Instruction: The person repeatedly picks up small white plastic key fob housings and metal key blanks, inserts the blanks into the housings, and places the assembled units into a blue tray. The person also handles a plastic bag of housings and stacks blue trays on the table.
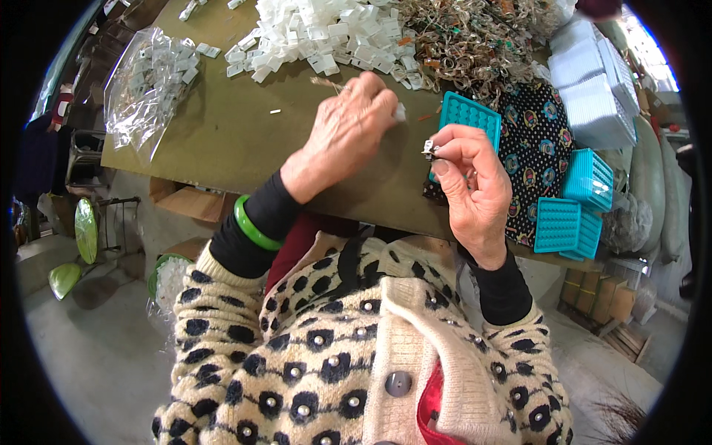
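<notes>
My left hand (345,133) is closed above the table, its fingertips turned away from me. A small white plastic piece (400,112) shows at the fingertips, mostly hidden by the fingers. A thin brownish strand (324,82) sticks out beside the knuckles. My right hand (475,189) pinches a small white-and-dark clip-like part (429,149) between thumb and fingers; its exact kind is too small to tell. Behind that hand lies a teal tray (472,111) with rows of round pits. Beyond my left hand is a heap of white plastic pieces (319,33).
Tangled clear and brown strips (482,44) lie at the back right. A clear bag (144,89) of white pieces sits at the left. White trays (593,89) are stacked at the right, with more teal trays (558,225) by a dark patterned cloth (530,144).
</notes>
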The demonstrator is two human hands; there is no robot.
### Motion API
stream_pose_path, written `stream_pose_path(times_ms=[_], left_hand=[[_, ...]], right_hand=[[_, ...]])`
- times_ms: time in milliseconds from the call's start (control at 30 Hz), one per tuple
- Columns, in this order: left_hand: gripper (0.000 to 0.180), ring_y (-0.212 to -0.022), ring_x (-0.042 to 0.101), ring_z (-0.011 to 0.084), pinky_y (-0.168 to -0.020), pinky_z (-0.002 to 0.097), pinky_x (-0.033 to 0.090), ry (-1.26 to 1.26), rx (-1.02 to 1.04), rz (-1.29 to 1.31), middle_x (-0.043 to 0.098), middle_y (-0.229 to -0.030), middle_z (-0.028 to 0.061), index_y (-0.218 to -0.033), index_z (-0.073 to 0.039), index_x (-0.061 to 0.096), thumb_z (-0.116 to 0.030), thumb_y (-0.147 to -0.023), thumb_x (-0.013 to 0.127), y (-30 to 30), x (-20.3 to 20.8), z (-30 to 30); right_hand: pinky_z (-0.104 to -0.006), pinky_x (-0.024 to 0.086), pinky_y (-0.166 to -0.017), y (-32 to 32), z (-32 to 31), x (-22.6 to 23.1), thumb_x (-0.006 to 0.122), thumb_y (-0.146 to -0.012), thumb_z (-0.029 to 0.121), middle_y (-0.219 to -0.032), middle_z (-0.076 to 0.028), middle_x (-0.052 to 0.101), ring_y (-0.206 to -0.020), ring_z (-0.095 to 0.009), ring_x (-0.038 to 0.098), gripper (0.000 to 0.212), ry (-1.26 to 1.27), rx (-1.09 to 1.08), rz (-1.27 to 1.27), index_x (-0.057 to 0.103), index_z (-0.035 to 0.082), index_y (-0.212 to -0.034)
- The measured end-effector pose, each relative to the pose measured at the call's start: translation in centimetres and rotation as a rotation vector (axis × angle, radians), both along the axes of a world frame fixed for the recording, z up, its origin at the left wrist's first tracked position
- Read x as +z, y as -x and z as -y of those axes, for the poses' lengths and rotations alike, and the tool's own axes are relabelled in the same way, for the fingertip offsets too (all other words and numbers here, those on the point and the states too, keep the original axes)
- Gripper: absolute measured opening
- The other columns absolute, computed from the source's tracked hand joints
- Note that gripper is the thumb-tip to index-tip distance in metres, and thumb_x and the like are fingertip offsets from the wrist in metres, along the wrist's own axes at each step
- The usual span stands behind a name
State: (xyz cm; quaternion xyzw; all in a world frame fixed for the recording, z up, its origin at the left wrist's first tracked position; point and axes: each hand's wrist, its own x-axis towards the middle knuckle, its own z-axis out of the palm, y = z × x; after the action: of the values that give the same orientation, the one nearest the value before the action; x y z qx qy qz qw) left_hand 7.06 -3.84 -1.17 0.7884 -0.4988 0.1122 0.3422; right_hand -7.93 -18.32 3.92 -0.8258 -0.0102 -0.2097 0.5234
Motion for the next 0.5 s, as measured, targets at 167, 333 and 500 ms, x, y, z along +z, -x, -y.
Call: stream_pose_path(times_ms=[167, 333, 500], left_hand=[[0.017, -0.070, 0.056, 0.0167, -0.062, 0.0299, 0.045, 0.158, -0.151, -0.637, 0.060, -0.079, 0.0032, -0.092, -0.002, 0.059, -0.007, -0.085, 0.073, 4.0, 2.1, -1.8], [0.021, -0.069, 0.054, 0.0041, -0.060, 0.0221, 0.046, 0.222, -0.094, -1.281, 0.061, -0.084, -0.0021, -0.098, -0.002, 0.063, -0.014, -0.087, 0.075, 4.7, 3.8, -2.7], [0.034, -0.077, 0.066, 0.0138, -0.070, 0.0281, 0.056, 0.540, -0.286, -1.727, 0.066, -0.095, 0.0075, -0.110, 0.002, 0.062, -0.017, -0.086, 0.077, 5.4, 4.0, -3.0]], right_hand=[[-0.0273, 0.050, -0.071, -0.4, 0.6, 0.3, 0.062, -0.089, -0.005, -0.108, -0.012, 0.063, -0.079, -0.017, 0.059, 0.012, 0.249, 0.092, 0.093, 0.056, 0.001, -0.097], [-0.0298, 0.052, -0.075, 0.3, 0.1, 0.3, 0.063, -0.087, -0.007, -0.105, -0.013, 0.064, -0.087, -0.021, 0.063, 0.014, 0.126, 0.161, 0.080, 0.056, 0.002, -0.097], [-0.0297, 0.053, -0.078, 0.4, -0.7, 0.1, 0.063, -0.090, -0.005, -0.104, -0.014, 0.065, -0.088, -0.020, 0.064, 0.011, -0.039, 0.172, 0.083, 0.056, 0.001, -0.097]])
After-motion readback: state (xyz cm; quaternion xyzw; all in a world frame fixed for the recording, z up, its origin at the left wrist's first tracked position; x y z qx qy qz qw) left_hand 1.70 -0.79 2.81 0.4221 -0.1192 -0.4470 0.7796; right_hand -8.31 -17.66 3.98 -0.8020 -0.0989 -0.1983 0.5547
